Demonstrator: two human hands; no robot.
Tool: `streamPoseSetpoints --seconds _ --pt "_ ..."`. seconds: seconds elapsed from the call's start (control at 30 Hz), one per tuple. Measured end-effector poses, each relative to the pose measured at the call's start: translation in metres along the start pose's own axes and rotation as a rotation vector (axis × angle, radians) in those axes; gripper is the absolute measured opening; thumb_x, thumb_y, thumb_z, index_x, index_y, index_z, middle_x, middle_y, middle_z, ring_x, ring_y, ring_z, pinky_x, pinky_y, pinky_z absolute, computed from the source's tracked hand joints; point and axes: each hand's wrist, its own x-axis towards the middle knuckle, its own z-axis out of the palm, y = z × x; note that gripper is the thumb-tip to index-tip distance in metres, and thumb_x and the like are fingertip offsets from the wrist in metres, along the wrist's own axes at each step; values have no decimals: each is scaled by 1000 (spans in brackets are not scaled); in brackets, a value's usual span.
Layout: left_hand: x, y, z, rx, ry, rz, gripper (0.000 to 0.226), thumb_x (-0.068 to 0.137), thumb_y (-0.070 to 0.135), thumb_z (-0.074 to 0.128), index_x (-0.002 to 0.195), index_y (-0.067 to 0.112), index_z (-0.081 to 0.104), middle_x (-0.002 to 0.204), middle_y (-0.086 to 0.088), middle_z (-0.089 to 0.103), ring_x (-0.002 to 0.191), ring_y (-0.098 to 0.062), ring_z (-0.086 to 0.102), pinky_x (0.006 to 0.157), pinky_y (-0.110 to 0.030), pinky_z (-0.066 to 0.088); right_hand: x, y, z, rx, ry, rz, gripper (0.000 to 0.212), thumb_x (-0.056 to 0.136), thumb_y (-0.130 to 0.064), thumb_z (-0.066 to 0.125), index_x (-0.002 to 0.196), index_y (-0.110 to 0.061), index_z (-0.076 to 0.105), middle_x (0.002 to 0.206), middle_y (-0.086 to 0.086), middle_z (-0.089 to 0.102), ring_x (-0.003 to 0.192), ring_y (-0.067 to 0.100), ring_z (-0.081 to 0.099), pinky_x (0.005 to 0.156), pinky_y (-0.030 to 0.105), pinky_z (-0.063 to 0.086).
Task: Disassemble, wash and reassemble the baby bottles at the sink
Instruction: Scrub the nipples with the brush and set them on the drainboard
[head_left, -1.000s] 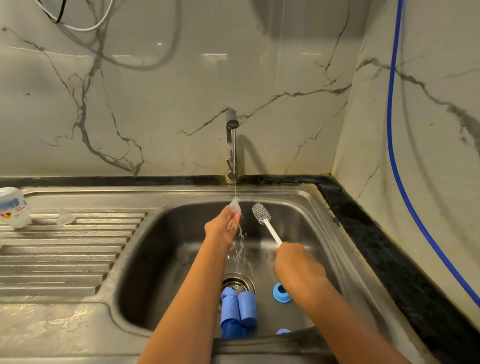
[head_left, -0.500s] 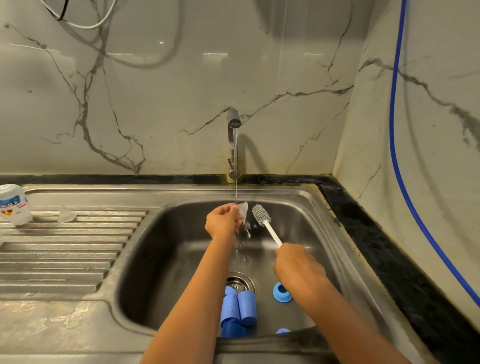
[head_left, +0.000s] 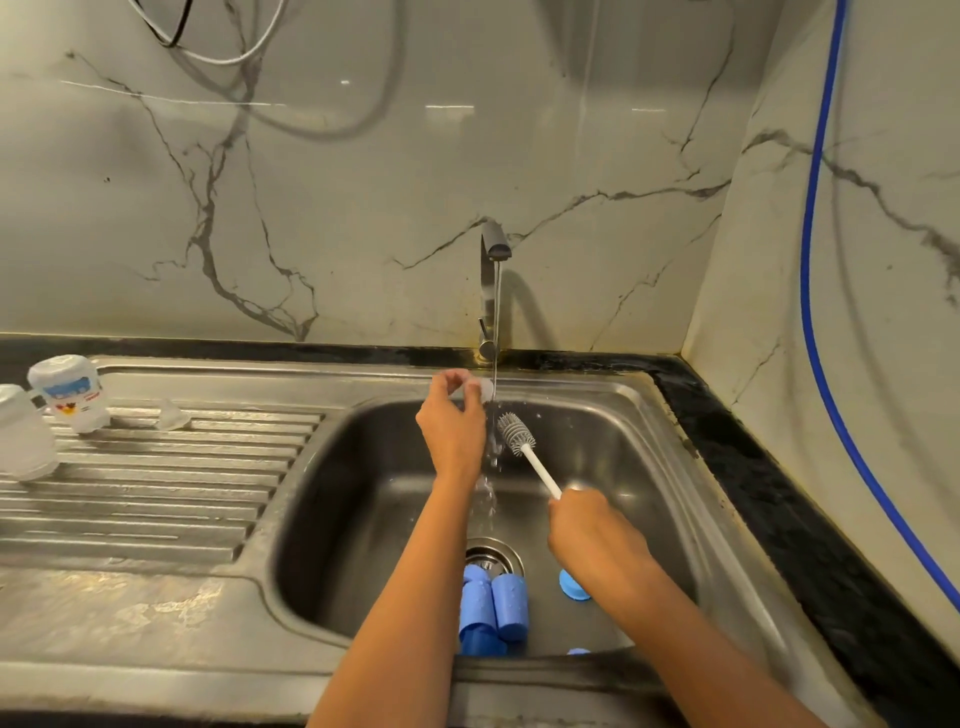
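While water runs from the tap (head_left: 496, 249), my left hand (head_left: 451, 431) pinches a clear teat (head_left: 485, 389) in the stream.
My right hand (head_left: 592, 535) grips the brush (head_left: 515, 434) just beside it, over the sink (head_left: 649, 467).

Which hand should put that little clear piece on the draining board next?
Left, probably. The left hand pinches the clear piece, nearer the draining board; the right hand grips the brush.
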Motion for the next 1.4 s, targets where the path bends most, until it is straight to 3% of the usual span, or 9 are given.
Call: streamPoseSetpoints --seconds 0.1,0.17,0.33,0.5,0.63,0.73,0.97,1.13,1.4 --pt "1 9 -12 -118 146 32 5 94 22 61 99 22 60 95 8 62 86 -1 60 69 -7 47 -4 -2 1 29 6 6 33 100 -25 34 119 -14 59 90 3 58 77 24 51 69 27 38" --pt "3 7 -23 -59 145 13 4 92 25 63 95 26 60 94 7 64 86 -4 61 70 -11 46 -4 -3 0 52 1 16 32 99 -26 36 116 -15 61 80 0 53 75 23 51 67 27 37" --pt "5 -21 -48 384 -215 -238 10 84 28 72 79 24 64 81 6 67 76 -11 64 76 -32 54 -3 -6 4 22 -15 23 34 99 -29 37 116 -14 63 99 7 63 89 26 63 69 27 41" --pt "12 -5 -73 280 -112 -152 9 87 26 70 90 18 66 87 4 67 79 -8 60 64 -17 41 -2 -16 11 20 -17 35 35 98 -32 37 113 -15 64 82 2 56 77 24 55 66 27 39" --pt "29 0 -105 289 -60 -78 10 86 25 71 91 18 66 85 4 67 78 -11 63 68 -21 46 -1 -34 19 -21 -25 -125 34 100 -25 33 108 -10 62 105 13 64 80 27 51 67 29 36" --pt "44 -2 -135 312 -20 -73 10 84 24 73 85 20 64 82 3 67 79 -13 64 72 -25 48 -1 -57 23 -8 -23 -211 36 101 -29 32 94 -8 61 94 15 63 77 27 51 64 30 36" --pt "82 -9 -213 401 102 -87 15 86 22 72 97 13 69 93 -1 69 87 -16 64 71 -25 43 -1 -112 40 -44 -77 -317 39 102 -27 32 105 -2 62 104 17 65 84 32 57 64 31 39" --pt "111 -25 -264 488 175 -129 12 90 22 66 101 18 69 104 -1 70 93 -18 62 74 -28 41 -4 -144 49 -75 -143 -385 40 104 -25 30 113 0 59 93 14 56 83 28 54 57 30 40" --pt "141 -51 -301 567 231 -209 22 96 19 57 116 17 67 118 -8 66 112 -27 58 85 -35 44 3 -174 70 -99 -203 -452 38 103 -28 29 105 -5 59 87 8 51 80 23 48 70 32 38"
